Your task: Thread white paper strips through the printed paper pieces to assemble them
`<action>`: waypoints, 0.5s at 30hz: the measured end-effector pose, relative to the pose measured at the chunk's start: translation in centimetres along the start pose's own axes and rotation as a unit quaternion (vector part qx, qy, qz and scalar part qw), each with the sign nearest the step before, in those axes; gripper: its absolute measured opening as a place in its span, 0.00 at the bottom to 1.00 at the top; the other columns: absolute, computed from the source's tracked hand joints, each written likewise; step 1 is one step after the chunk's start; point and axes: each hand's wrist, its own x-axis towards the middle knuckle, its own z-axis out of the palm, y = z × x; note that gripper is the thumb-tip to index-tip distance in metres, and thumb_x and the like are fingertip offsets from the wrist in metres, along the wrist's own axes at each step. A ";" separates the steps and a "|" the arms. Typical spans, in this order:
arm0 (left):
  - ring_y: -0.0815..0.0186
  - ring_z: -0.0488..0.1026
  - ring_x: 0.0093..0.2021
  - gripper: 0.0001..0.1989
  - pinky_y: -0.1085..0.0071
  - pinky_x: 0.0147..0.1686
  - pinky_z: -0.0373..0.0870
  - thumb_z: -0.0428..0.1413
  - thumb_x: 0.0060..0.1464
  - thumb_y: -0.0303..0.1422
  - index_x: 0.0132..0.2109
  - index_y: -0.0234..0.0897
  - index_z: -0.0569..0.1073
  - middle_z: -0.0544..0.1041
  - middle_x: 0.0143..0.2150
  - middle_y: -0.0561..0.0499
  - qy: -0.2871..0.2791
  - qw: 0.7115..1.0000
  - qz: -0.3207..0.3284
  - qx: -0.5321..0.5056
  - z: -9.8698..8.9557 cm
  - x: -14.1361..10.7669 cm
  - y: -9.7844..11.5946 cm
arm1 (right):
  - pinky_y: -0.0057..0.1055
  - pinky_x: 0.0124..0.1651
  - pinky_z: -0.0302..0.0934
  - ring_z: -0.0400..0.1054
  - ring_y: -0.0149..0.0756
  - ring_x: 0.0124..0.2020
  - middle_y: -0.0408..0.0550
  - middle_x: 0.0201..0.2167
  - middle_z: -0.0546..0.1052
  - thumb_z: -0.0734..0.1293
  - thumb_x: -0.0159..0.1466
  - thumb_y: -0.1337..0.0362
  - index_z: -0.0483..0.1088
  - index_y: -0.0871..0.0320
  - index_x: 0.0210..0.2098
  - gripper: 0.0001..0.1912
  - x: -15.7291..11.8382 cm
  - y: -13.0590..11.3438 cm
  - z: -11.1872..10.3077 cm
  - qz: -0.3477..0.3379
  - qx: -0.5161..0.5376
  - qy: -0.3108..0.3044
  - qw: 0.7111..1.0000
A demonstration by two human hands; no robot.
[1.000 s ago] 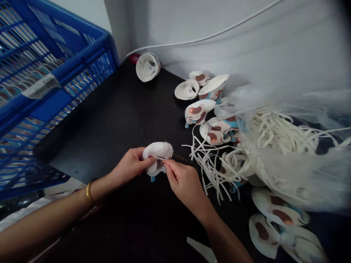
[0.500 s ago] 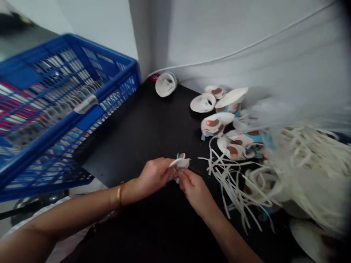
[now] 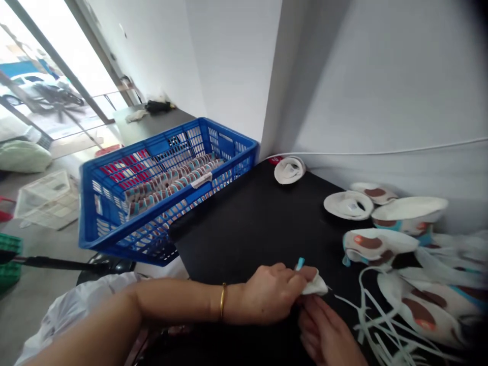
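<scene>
The left hand [image 3: 272,295] is closed around a small white fabric piece [image 3: 315,284], its fingers wrapped over most of it; a blue tab [image 3: 300,263] protrudes above the knuckles. The piece is held above the near part of the black surface [image 3: 244,229]. This grip appears intended to steady it and present its exposed edge to the other hand. The right hand [image 3: 328,325] meets it from below, fingers bent; its fingertips are hidden, so whether it grips anything cannot be told.

White strips [image 3: 389,317] lie loose just beside the right hand, presumably for easy reach. Shaped pieces with brown patches [image 3: 375,241] sit behind them, probably kept along the wall to leave working room. On the left, a blue crate [image 3: 87,213] holds similar pieces in rows [image 3: 179,180], an arrangement that likely saves space.
</scene>
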 end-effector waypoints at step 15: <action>0.61 0.78 0.44 0.22 0.65 0.45 0.77 0.46 0.65 0.25 0.65 0.32 0.61 0.79 0.48 0.42 0.058 0.993 0.074 -0.076 0.9 0.1 0.0 | 0.26 0.22 0.56 0.63 0.33 0.19 0.44 0.22 0.69 0.55 0.67 0.52 0.69 0.58 0.41 0.19 -0.9 -0.2 1.8 -0.035 -0.024 0.053 0.998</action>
